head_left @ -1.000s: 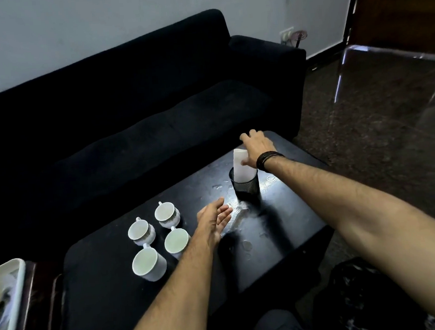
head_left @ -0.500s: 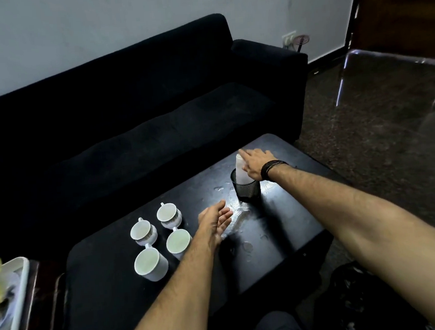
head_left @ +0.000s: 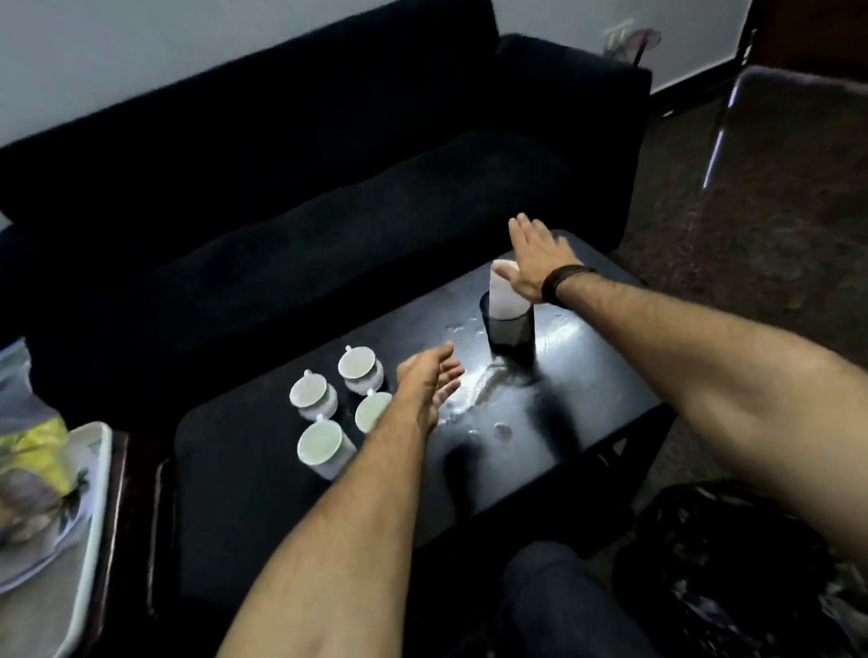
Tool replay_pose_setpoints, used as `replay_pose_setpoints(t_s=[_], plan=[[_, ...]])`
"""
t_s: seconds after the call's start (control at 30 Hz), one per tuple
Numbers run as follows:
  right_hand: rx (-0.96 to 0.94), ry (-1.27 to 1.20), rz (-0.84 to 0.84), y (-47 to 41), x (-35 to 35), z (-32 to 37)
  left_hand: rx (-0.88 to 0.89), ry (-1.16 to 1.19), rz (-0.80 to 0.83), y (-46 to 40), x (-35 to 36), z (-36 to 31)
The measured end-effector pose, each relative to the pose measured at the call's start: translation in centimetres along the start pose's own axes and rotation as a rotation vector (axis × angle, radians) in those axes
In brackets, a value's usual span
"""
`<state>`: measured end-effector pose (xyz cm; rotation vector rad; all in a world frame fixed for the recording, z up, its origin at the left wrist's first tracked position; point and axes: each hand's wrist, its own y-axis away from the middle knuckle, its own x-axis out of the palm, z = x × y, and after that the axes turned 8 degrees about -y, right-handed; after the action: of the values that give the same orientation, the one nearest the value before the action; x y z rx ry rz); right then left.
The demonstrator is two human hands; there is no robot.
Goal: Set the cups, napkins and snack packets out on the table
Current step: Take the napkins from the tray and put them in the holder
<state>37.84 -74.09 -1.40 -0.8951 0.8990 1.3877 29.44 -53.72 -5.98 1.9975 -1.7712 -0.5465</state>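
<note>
Now the right hand [head_left: 534, 255] is hovering with fingers spread wide over the white napkins [head_left: 505, 293], which are standing upright in a dark holder [head_left: 510, 334] near the far right corner of the black table [head_left: 257, 474]. Nearby, the left hand [head_left: 428, 385] is resting loosely open, holding nothing, beside four white cups [head_left: 342, 402] clustered mid-table. Yellow snack packets [head_left: 30, 454] are lying on a tray [head_left: 82, 512] off the table's left edge.

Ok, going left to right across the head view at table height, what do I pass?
Tray with snack packets → four cups → left hand → napkin holder → right hand.
</note>
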Motion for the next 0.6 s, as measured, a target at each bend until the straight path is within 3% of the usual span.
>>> replay_pose_setpoints(t_s=[0.3,0.47,0.6], plan=[[-0.222,0.002,0.14,4.9,0.4,11.9,0.159,-0.226,-0.101,5.5,-6.9,-3.6],[-0.443,0.068,0.214,8.2,2.5,22.6,0.186,-0.467,-0.35,7.1,-17.0,-4.5],[-0.57,0.102,0.286,10.5,5.9,29.4,0.163,-0.523,-0.52,10.5,-25.6,-3.0]])
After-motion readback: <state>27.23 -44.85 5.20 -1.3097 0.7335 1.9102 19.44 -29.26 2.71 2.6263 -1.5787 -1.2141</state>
